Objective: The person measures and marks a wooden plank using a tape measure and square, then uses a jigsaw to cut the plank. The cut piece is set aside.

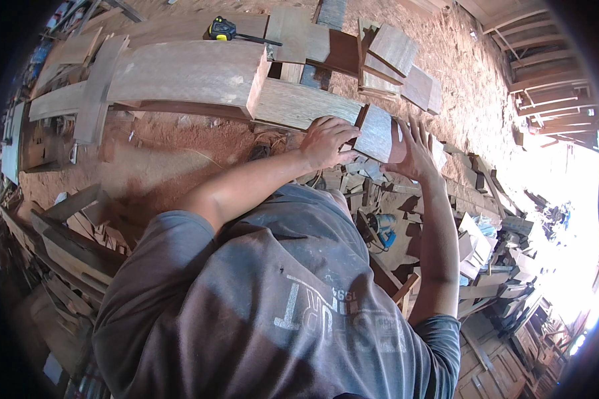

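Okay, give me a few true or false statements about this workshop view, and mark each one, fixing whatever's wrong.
1. A small grey board lies between the left hand and the right hand. True.
2. The right hand is clenched into a fist. False: it is spread open.
3. The black-and-yellow tool appears higher in the picture than both hands. True.
4. The left hand holds the blue power tool. False: the blue power tool lies apart from both hands.
5. The person wears a short-sleeved shirt. True.

Glare whitens the far right, shadows patch the shirt point(246, 286), and edges bend toward a black rim.
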Demonstrator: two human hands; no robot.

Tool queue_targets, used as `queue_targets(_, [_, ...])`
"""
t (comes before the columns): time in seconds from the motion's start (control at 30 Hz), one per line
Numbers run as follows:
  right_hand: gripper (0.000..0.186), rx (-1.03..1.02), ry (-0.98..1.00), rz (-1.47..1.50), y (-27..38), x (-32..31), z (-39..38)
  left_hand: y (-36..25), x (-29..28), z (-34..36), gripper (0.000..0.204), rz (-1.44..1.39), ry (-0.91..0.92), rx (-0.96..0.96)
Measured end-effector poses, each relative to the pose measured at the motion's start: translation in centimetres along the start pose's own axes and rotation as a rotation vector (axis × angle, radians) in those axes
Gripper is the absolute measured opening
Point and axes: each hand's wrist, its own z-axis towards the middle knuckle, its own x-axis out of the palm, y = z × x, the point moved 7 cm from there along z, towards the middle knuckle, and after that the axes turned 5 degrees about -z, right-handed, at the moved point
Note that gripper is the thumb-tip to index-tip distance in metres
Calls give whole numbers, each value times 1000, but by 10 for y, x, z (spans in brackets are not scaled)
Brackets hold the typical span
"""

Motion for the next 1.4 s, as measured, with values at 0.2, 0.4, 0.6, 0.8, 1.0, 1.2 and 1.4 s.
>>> queue_targets(0.2, [136, -173, 52, 191, -4, 11, 16, 1, -1, -2, 56, -6, -42, -2])
queue_targets(0.4, [131, -221, -22, 111, -3, 15, 16, 2, 1, -3, 52, 16, -57, 11])
queue_targets(0.6, [138, -236, -38, 120, -2, 13, 16, 5, 2, -3, 53, 4, -43, -32])
queue_targets(0.8, [133, -232, -41, 136, -1, 12, 15, 8, 5, -3, 52, -2, -33, -77])
queue_targets(1.0, [135, -177, 32, 149, 4, 6, 12, 12, 9, -4, 52, -4, -26, -63])
queue_targets(1.2, [136, -195, -79, 85, 27, 5, 8, 7, 5, -6, 70, -41, 83, -78])
queue_targets(1.4, [144, -157, -408, 709, 26, -36, -16, -11, -32, 11, 98, -316, 28, -67])
